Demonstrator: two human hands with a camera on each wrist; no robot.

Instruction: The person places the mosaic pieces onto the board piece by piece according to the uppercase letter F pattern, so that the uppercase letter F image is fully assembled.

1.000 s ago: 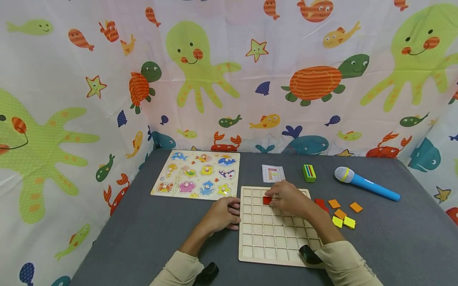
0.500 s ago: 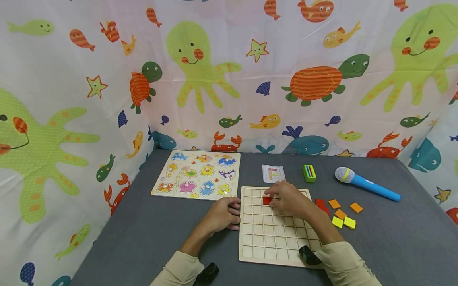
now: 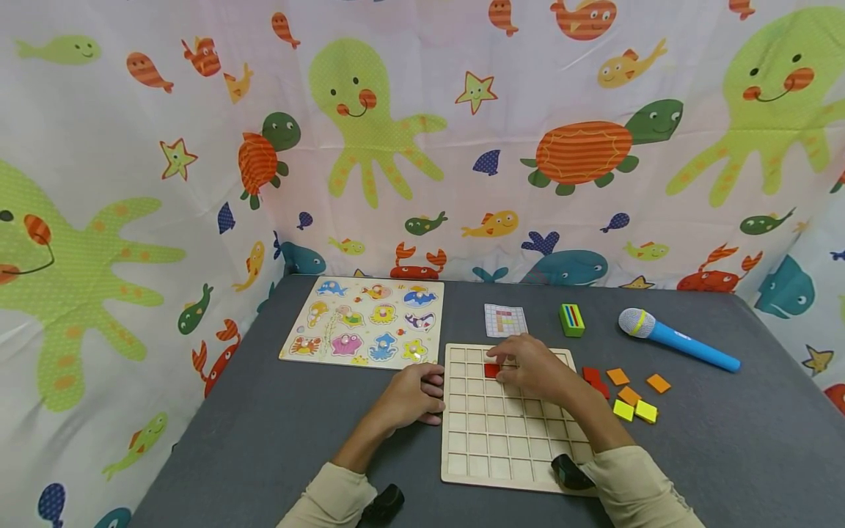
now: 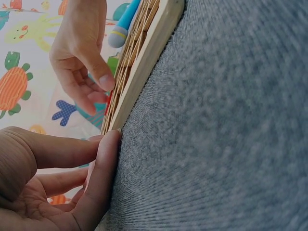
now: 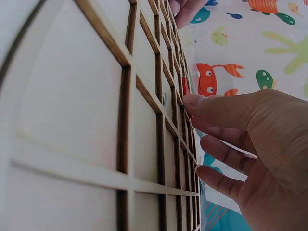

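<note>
The wooden grid board (image 3: 505, 446) lies flat on the table, its raised strips forming square cells. A red square tile (image 3: 491, 371) sits in a cell of the second row from the far edge. My right hand (image 3: 533, 370) reaches over the board, its thumb and forefinger at that tile; in the right wrist view the thumb (image 5: 216, 108) touches the red edge. My left hand (image 3: 408, 394) holds the board's left edge. Thumb and forefinger (image 4: 105, 161) meet at the frame in the left wrist view. The right hand hides some far cells.
Loose red tiles (image 3: 595, 381), orange tiles (image 3: 617, 376) and yellow tiles (image 3: 623, 410) lie right of the board. Beyond it are a printed grid card (image 3: 505, 321), a green block bundle (image 3: 571, 320) and a toy microphone (image 3: 686, 343). A sea-animal puzzle (image 3: 361, 323) lies far left.
Both hands stay in place on the board and the red tile. The head view has shifted very slightly.
</note>
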